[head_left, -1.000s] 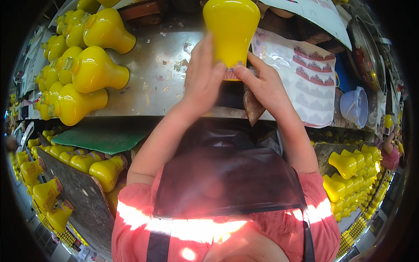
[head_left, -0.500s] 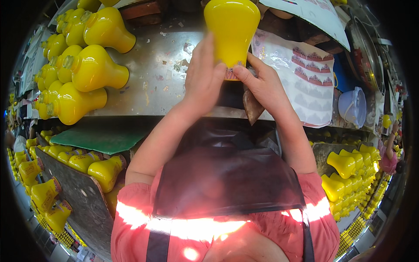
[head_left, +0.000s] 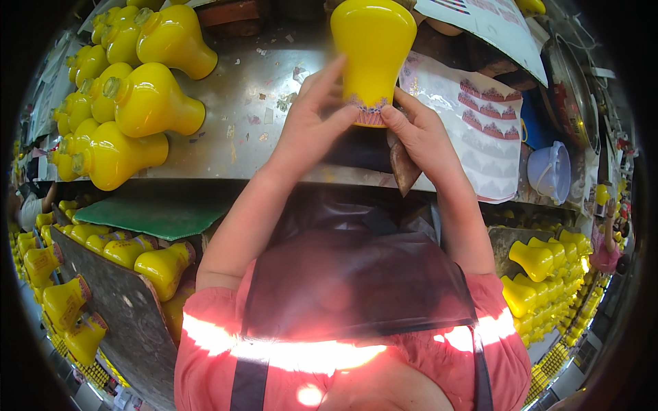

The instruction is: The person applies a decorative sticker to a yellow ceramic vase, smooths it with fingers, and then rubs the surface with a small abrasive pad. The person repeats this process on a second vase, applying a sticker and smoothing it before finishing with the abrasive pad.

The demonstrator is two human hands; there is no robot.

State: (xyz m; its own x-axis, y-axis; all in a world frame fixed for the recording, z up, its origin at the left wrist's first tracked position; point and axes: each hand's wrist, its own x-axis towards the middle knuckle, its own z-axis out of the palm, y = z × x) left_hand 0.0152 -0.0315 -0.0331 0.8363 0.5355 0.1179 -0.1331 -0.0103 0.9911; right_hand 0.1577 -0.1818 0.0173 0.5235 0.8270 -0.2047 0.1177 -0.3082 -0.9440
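The right hand (head_left: 421, 130) pinches the yellow vase (head_left: 373, 48) at its narrow near end; the left hand (head_left: 308, 130) is loosely spread at its left side. The step seems to be settling the patterned band (head_left: 370, 113); light, even thumb pressure is called for next. A decal sheet (head_left: 483, 161) lies right.

A glossy yellow vase (head_left: 373, 58) is occupying the top centre of the frame, broad end pointing toward the upper edge, body narrowing downward, a pink-and-purple patterned band (head_left: 370, 113) running across its lower end
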